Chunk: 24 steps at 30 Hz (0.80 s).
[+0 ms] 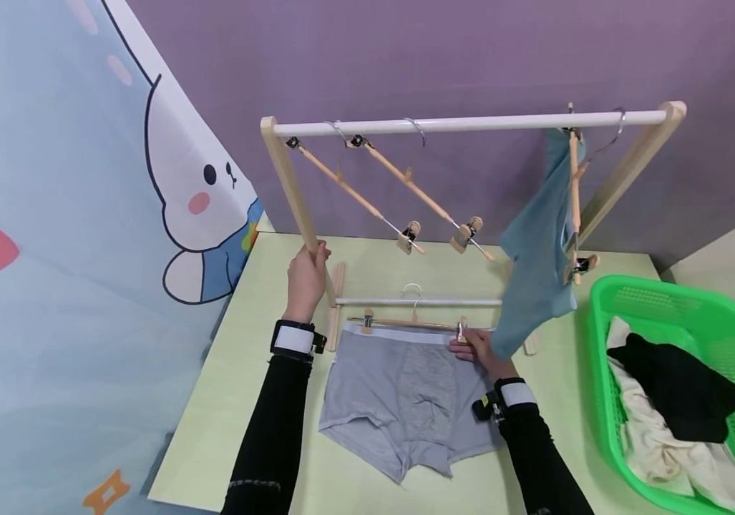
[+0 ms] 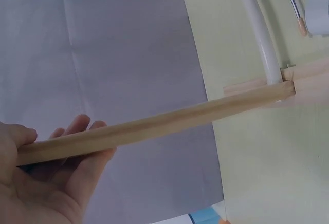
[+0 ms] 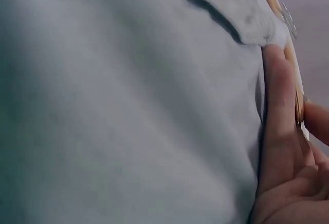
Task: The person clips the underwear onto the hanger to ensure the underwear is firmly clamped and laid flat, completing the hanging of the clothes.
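Right hand (image 1: 479, 352): thumb and fingers pinch the nearest clip (image 1: 461, 330) of the hanger (image 1: 425, 325); the shorts (image 1: 367, 379) spread leftward from this hand over the table (image 1: 245, 400). Left hand (image 1: 305, 282): wrapped round the rack (image 1: 291, 189), well left of the right. The shorts should prove light, soft and limp; the stiff hanger, taken midway between its 2 clips, likely offers the surest hold.
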Available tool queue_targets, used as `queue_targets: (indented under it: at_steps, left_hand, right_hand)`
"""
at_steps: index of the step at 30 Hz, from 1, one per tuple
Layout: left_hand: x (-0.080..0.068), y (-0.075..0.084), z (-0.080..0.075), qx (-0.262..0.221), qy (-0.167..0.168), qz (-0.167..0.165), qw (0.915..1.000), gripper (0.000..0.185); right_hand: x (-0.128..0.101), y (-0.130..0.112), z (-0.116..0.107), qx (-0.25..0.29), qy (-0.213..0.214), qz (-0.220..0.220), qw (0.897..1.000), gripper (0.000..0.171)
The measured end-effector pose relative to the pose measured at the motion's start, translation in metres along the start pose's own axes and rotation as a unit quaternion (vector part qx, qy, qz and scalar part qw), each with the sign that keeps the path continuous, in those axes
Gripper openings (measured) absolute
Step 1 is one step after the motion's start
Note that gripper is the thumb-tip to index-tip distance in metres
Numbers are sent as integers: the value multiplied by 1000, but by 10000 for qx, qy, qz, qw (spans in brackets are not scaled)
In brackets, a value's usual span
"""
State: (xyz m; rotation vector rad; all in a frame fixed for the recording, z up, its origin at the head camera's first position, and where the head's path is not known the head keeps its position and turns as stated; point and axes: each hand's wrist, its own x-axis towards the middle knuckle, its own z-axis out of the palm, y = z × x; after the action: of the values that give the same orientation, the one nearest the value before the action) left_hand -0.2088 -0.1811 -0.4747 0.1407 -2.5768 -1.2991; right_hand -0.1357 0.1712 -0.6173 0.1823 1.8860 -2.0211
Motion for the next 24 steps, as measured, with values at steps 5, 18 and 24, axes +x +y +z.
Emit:
queue_targets:
  at_steps: [5, 18, 24]
  left_hand:
    - [-20, -14, 22, -113, 379, -491, 9980, 42]
    - [-101, 11, 157, 964, -1405, 1096, 9793, 46]
    - [-87, 23, 191, 524, -2871, 1161, 9494, 42]
  right_hand:
    - [1, 1, 2, -78, 199, -18, 9998, 51]
    - [-1, 0, -5, 153, -245, -255, 9993, 48]
    - [-7, -3, -1, 312, -35, -437, 9986, 46]
